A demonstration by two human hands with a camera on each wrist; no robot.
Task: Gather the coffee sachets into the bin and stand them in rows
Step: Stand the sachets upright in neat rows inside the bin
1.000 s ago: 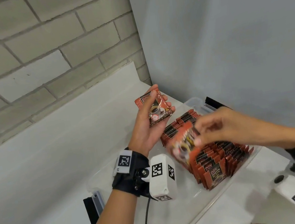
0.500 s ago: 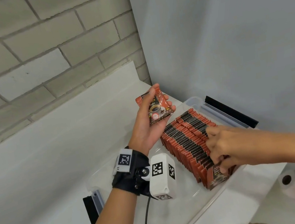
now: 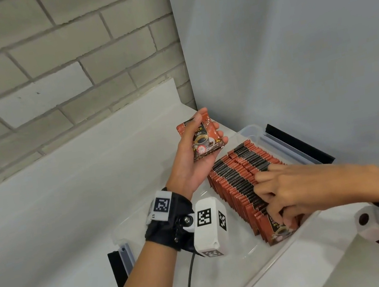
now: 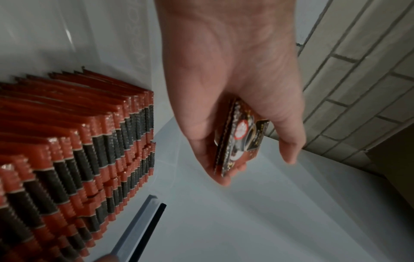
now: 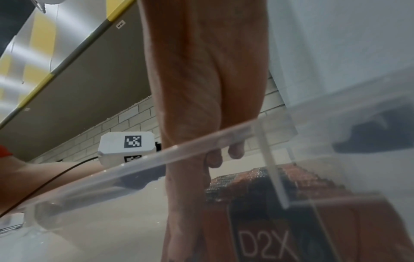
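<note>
A small stack of coffee sachets [image 3: 204, 139] is gripped in the left hand [image 3: 193, 161], fingers curled round it, above the bin's [image 3: 273, 251] far edge. The right hand's [image 3: 293, 194] bent fingertips [image 3: 265, 199] are pressed onto the standing sachet rows [image 3: 238, 180], beside the bin's right wall.

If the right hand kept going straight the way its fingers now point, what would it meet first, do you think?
The right hand already lies on the rows of standing sachets in the bin, fingers pointing across them. Going on, it would likely just slide over their top edges; past them looks like bare bin floor, though depth is unclear.
</note>
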